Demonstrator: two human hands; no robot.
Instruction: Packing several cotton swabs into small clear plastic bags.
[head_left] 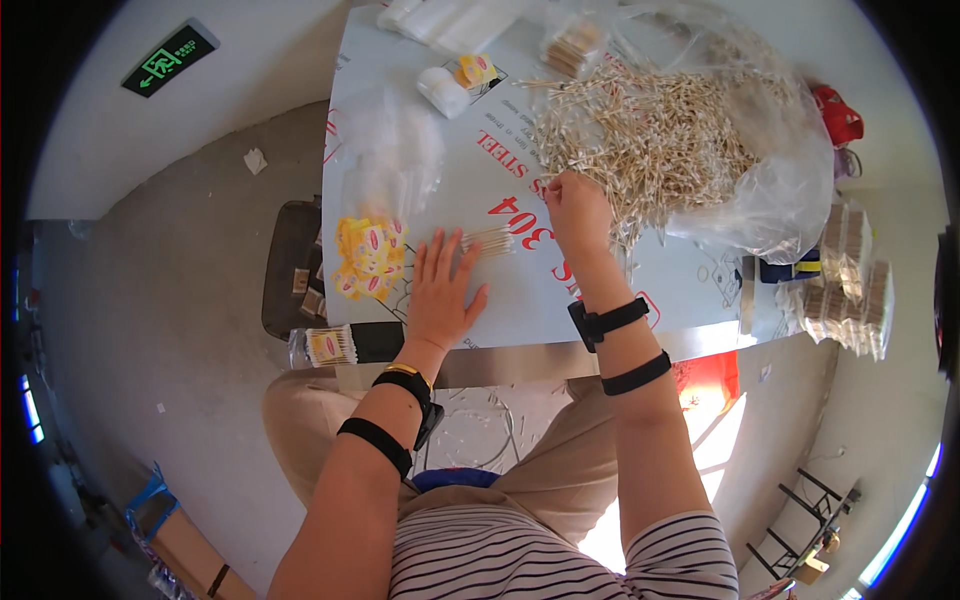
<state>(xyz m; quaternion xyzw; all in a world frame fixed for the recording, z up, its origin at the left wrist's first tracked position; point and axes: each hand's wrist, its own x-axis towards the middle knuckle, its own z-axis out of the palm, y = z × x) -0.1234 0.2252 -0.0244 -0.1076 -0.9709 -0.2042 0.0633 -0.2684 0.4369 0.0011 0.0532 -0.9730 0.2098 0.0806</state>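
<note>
My left hand (442, 285) lies flat on the metal-topped table (400, 205) with its fingers stretched out. Its fingertips are beside a small row of cotton swabs (490, 241). At the near left edge of a big loose pile of cotton swabs (660, 145), my right hand (582, 212) has its fingers pinched together; whatever they may hold is too small to make out. Left of my left hand is a heap of yellow and white printed labels (368, 255). Beyond it lies a stack of clear plastic bags (395, 150).
A large clear plastic bag (765, 205) spreads around the pile's right side. A white roll (442, 92) stands at the far left. One filled swab packet (328, 346) sits at the table's left corner, near a dark bin (288, 270). Packed swab bundles (848, 285) are stacked at right.
</note>
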